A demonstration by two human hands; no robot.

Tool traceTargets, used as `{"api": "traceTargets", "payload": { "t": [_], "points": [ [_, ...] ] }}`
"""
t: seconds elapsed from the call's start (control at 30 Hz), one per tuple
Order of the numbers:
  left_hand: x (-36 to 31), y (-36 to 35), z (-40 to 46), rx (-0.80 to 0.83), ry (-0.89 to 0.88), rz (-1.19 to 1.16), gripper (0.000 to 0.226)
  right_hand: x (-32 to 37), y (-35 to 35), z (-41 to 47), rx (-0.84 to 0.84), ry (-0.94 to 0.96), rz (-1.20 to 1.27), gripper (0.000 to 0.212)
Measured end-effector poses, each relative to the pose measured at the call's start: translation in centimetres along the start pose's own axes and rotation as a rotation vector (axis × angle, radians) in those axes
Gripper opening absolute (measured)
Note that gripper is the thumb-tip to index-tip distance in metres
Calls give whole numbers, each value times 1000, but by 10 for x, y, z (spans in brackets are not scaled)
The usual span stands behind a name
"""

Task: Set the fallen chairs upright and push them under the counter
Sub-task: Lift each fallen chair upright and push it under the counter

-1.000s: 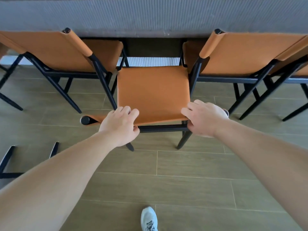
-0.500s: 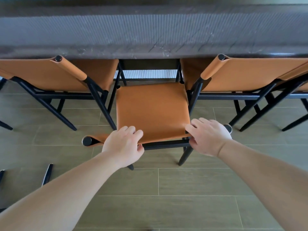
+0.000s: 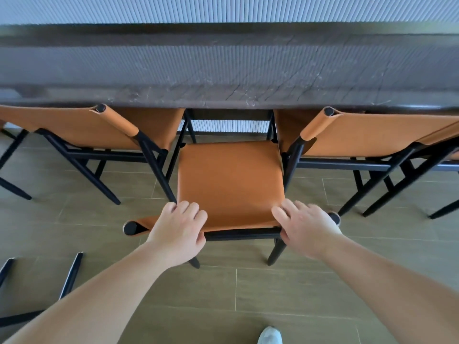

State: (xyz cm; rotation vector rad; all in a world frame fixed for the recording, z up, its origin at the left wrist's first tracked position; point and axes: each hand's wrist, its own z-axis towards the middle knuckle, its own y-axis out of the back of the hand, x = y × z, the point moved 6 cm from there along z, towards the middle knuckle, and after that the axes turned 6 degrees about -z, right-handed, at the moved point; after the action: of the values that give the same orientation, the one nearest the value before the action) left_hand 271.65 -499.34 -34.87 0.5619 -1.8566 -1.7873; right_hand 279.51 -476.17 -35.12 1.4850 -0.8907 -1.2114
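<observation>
An upright chair (image 3: 229, 180) with an orange leather seat and black frame stands in front of me, facing the dark wooden counter (image 3: 228, 70). Its front legs reach the counter's edge; the seat is still out in the open. My left hand (image 3: 177, 233) grips the top of the backrest on its left side. My right hand (image 3: 306, 225) grips the same backrest on its right side. The black legs of a fallen chair (image 3: 70, 275) lie on the floor at the lower left, mostly out of frame.
Matching orange chairs stand on both sides, one at the left (image 3: 99, 130) and one at the right (image 3: 367, 135), partly under the counter. A further chair (image 3: 447, 155) shows at the far right. My white shoe (image 3: 270, 335) is on the wood-look tile floor.
The chair has slid forward toward the counter with both hands on its backrest. My view has lifted, so more of the counter top shows.
</observation>
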Motion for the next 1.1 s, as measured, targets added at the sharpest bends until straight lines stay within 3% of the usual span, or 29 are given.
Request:
{"api": "traceTargets", "payload": {
  "t": [0.1,0.27,0.43,0.63,0.87,1.1],
  "points": [
    [29,4,-17,44,-23,91,35,-5,-4,-7,11,5,-57,72],
    [71,-1,-32,100,103,114,55,-11,-22,-22,88,-66,-128,76],
    [77,3,-21,14,86,87,68,-35,-6,-5,42,31,-100,59],
    [92,35,15,-73,86,170,68,-63,20,35,79,6,-109,42],
    [101,44,54,-1,192,129,76,-93,39,64,89,-60,-40,36],
    [125,67,92,-41,187,167,80,-122,54,103,94,-93,-12,34]
  ]
}}
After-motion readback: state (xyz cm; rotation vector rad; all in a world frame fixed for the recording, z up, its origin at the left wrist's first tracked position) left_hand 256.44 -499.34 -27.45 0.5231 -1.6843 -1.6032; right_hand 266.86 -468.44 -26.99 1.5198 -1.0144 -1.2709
